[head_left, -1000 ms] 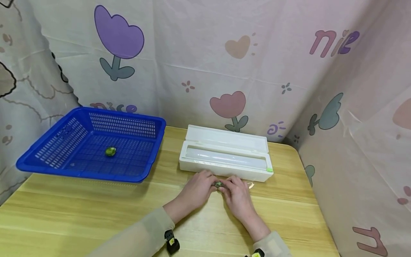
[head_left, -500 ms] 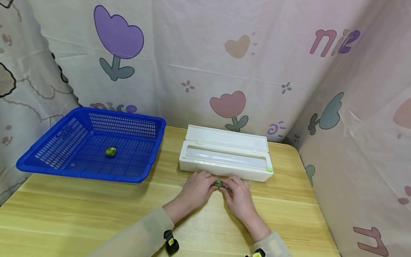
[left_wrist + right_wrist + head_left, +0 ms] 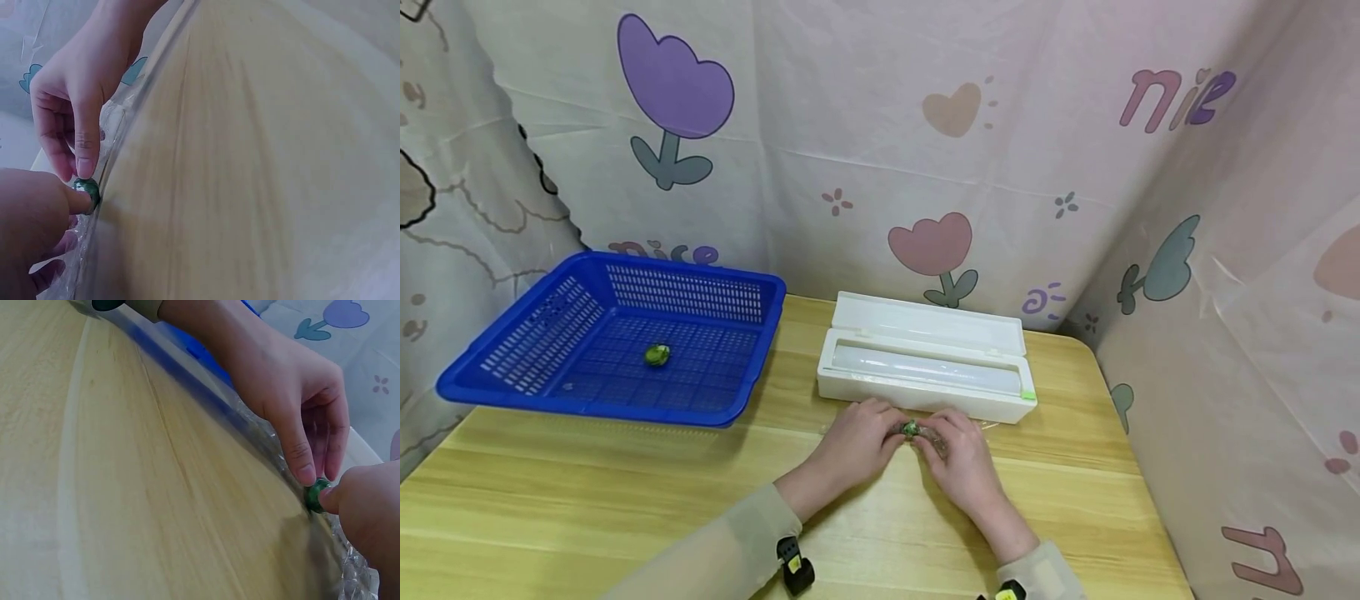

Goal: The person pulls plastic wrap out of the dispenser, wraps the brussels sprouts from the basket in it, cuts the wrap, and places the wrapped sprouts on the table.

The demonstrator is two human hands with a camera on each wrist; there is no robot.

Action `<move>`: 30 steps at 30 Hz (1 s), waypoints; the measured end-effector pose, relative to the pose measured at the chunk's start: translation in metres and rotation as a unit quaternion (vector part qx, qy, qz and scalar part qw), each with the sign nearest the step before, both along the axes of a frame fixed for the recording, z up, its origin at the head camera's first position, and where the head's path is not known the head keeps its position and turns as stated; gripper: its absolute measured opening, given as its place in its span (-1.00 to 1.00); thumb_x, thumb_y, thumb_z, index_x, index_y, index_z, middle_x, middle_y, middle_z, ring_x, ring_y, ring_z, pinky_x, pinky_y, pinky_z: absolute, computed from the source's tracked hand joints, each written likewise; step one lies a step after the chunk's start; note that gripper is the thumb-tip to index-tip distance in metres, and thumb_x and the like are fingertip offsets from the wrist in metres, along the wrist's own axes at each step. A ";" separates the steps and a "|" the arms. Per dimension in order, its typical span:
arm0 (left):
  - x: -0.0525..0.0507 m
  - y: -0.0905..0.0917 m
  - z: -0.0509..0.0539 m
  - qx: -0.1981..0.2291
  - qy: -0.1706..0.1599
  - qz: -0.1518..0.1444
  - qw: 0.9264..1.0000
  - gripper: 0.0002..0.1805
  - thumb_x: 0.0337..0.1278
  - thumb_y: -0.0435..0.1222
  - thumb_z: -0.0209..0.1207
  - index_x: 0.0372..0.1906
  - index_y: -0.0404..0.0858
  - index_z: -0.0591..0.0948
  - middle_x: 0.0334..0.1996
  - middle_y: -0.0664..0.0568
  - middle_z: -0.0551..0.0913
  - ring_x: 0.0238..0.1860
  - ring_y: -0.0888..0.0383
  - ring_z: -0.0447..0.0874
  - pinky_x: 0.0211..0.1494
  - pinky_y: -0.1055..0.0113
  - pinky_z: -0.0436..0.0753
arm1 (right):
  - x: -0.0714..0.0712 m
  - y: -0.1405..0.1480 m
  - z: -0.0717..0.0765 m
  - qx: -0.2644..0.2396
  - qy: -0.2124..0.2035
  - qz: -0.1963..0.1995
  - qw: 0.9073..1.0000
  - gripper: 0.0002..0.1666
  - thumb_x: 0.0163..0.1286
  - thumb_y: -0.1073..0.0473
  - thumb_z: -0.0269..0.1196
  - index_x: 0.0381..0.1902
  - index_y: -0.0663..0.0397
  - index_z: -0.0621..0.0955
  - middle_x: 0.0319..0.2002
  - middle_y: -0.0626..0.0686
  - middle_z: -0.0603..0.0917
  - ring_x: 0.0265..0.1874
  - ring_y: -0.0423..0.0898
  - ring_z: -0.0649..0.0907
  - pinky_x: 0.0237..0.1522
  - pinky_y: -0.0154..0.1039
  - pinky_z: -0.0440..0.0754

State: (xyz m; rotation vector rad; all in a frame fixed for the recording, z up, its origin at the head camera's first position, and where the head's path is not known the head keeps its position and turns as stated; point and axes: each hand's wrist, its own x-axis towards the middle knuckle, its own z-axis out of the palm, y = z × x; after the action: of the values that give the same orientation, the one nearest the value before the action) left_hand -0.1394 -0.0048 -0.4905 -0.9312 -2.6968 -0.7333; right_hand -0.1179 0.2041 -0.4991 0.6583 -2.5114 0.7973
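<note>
In the head view my left hand [image 3: 861, 437] and right hand [image 3: 958, 458] meet near the table's middle. Between their fingertips sits a small round green ball [image 3: 911, 429], wrapped in clear plastic film; its exact kind is hard to tell. Thumb and fingers of each hand pinch it from opposite sides. Crinkled cling film [image 3: 115, 119] trails off along both sides of the ball in the left wrist view, partly under the hands. From the right wrist, the glossy green ball [image 3: 317, 495] shows between the two thumbs, low over the tabletop.
Right behind the hands stands a white cling film box [image 3: 925, 400], lid raised, a roll [image 3: 925, 367] inside. A blue plastic basket [image 3: 647, 410] at the left holds another small green ball [image 3: 657, 355]. Wooden table [image 3: 587, 500]; a patterned curtain [image 3: 820, 108] hangs behind.
Both hands stay in nearly the same spot, fingers shifting slightly around the green ball. More gathered film shows beneath the right fingers. The box and basket have not moved.
</note>
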 end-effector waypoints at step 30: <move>-0.005 0.014 0.044 0.039 0.091 -0.066 0.993 -0.58 0.45 -0.06 0.31 0.25 -0.15 0.69 0.06 0.09 0.75 0.02 0.13 0.70 0.11 0.24 0.68 | 0.005 0.079 0.045 -0.047 0.059 -0.097 0.992 -0.38 0.24 0.27 0.57 0.23 0.25 0.63 0.03 0.15 0.63 -0.10 0.11 0.62 -0.06 -0.19 0.51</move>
State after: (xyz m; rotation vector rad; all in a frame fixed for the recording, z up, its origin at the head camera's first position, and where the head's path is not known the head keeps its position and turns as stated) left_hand -0.1443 0.0096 -0.4468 -1.1072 -2.4510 -0.7332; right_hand -0.1130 0.2826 -0.4545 0.4101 -2.3708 0.7753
